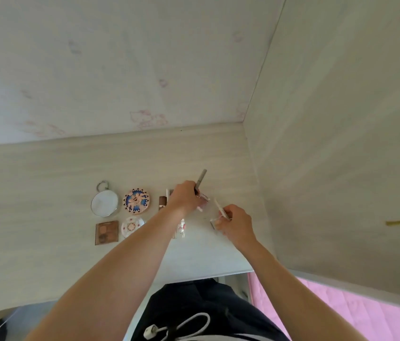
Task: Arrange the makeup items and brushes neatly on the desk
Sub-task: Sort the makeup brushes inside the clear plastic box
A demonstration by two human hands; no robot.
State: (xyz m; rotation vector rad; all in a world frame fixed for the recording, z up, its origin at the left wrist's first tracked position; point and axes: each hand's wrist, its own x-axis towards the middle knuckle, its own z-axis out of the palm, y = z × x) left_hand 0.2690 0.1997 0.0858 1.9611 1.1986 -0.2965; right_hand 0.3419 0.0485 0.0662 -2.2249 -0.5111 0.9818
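My left hand (186, 198) grips a grey brush handle (201, 179) that points up and away, over a small clear pink case (203, 199). To the right, my right hand (237, 225) pinches a thin white stick (219, 207) and rests on a clear case (214, 223). On the pale desk (46, 173) lie a round mirror (104, 202), a patterned round compact (136, 201), a brown eyeshadow palette (106, 232), a white floral compact (132, 226), a brown tube (162, 203) and a small white-and-pink item (181, 227), partly hidden by my left arm.
A side wall (341, 143) closes the desk on the right and a back wall (120, 70) stands behind it. The desk's front edge runs near my dark lap, where a white cable with plug (169, 328) lies. Pink bedding (341, 311) shows at lower right.
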